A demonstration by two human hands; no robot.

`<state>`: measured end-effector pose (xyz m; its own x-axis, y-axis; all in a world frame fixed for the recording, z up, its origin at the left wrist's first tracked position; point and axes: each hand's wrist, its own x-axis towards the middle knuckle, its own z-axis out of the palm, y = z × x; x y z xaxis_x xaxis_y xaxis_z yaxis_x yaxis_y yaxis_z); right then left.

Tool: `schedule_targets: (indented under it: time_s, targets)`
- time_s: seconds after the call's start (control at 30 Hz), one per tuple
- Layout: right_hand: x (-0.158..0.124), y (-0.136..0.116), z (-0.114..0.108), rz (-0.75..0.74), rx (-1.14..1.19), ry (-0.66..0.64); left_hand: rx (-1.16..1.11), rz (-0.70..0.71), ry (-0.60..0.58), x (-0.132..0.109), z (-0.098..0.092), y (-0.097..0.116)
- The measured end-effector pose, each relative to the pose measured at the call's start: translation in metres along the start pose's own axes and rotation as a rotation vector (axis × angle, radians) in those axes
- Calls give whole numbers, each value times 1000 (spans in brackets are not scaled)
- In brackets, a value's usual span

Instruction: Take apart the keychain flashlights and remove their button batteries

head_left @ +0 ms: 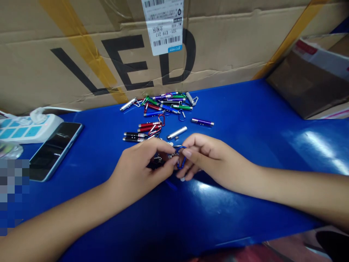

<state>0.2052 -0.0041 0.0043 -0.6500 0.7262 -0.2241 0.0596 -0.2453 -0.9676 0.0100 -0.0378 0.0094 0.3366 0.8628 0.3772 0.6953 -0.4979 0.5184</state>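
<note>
My left hand (136,163) pinches a small silver metal piece (173,155) between thumb and forefinger; its exact kind is too small to tell. My right hand (218,153) is closed on a blue carabiner clip (184,148) with thumb and fingers, right against my left fingertips. Just beyond the hands lies a silver penlight tube (177,133), with a tiny metal part (176,138) beside it. Two black penlights (134,135) lie past my left hand, partly covered by it. Dark items under my left palm are mostly hidden.
Red penlights with clips (149,126), a purple penlight (202,122) and a mixed pile of penlights (171,102) lie farther back. A large cardboard box (223,43) walls the rear. At left are a phone (56,151) and power strip (32,129); another carton (308,80) stands right.
</note>
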Motion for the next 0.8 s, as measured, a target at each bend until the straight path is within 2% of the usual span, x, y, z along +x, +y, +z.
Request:
schedule_targets:
  time_s: [0.17, 0.27, 0.33, 0.5, 0.7, 0.8]
  targets:
    - [0, -1, 1, 17, -50, -17, -9, -31, -19, 3, 0, 2]
    - [1, -1, 3, 31, 25, -47, -3, -32, 7, 5, 0, 2]
    - [2, -1, 4, 43, -22, -49, -4, -29, 29, 5, 0, 1]
    - [1, -8, 0, 50, -262, -38, -30, -32, 38, 3, 0, 1]
    - [1, -9, -7, -132, -629, -59, -101, -31, 43, 3, -2, 2]
    - [3, -10, -8, -148, -862, -68, -103, -30, 41, 3, -2, 3]
